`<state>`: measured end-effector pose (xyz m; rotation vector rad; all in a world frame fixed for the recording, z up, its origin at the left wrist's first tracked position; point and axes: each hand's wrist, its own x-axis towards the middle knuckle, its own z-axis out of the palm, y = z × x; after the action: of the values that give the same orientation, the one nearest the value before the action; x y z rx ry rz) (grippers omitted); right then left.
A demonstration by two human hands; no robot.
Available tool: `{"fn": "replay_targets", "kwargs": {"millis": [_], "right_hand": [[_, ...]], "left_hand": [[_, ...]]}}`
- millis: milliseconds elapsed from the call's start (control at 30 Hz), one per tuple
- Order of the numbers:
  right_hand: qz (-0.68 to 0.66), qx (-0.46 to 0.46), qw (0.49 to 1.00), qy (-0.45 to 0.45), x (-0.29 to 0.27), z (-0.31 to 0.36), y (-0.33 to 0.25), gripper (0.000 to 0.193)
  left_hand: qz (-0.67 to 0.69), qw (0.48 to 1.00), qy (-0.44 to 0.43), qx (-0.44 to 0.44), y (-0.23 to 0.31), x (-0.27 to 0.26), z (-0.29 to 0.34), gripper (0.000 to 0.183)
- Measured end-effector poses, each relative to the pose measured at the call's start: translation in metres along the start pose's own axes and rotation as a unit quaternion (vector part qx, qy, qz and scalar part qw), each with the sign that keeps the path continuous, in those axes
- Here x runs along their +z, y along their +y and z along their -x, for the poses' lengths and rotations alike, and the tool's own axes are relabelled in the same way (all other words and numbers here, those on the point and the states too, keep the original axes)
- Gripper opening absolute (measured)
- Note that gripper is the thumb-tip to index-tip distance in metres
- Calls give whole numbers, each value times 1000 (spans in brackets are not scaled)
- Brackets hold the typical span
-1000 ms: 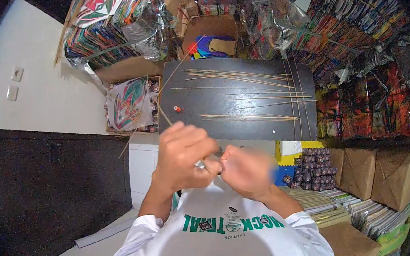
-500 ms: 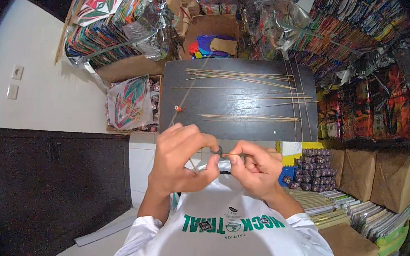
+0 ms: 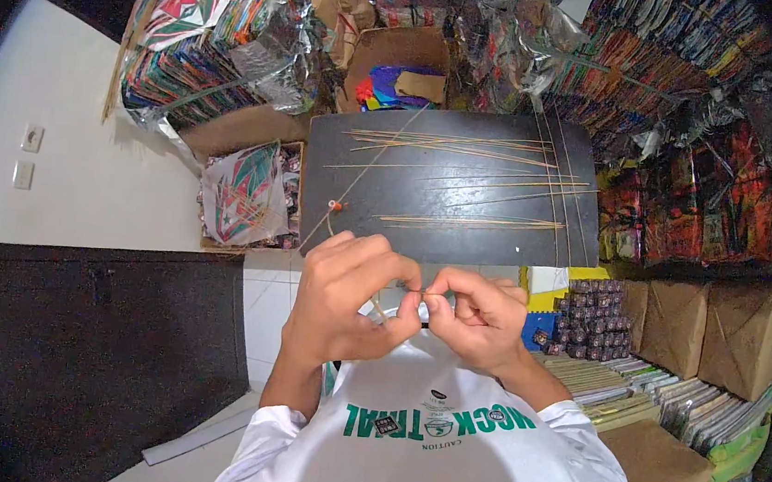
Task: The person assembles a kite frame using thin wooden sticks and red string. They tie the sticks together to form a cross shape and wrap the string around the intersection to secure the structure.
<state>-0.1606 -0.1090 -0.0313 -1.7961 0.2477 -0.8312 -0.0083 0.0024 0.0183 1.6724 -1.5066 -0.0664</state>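
The left hand (image 3: pixel 348 293) and right hand (image 3: pixel 479 313) pinch a thin brownish strand (image 3: pixel 424 294) in their fingers (image 3: pixel 408 308), near the black rectangular bench (image 3: pixel 460 245), where light, even pressure should best avoid kinks.

Both hands (image 3: pixel 343 300) raised, close together, pinching

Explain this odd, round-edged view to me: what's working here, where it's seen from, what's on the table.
No robot here: just a person's bare left hand and right hand. A wide fisheye camera on the head looks down, so straight edges bend. On the dark table lie thin sticks and a small orange-and-white item. The left hand holds a thin, pale strip; the fingertips of both hands nearly meet at a fine strand, too small to identify.
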Motion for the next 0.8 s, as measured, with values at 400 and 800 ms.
{"fn": "replay_targets", "kwargs": {"millis": [400,800], "right_hand": [[13,-9,999,-30,4,3,-3,13],[23,5,999,28,-5,3,-6,13]], "left_hand": [[-47,998,-7,34,-7,6,2,16],[-40,999,24,3,0,-11,4,24]]}}
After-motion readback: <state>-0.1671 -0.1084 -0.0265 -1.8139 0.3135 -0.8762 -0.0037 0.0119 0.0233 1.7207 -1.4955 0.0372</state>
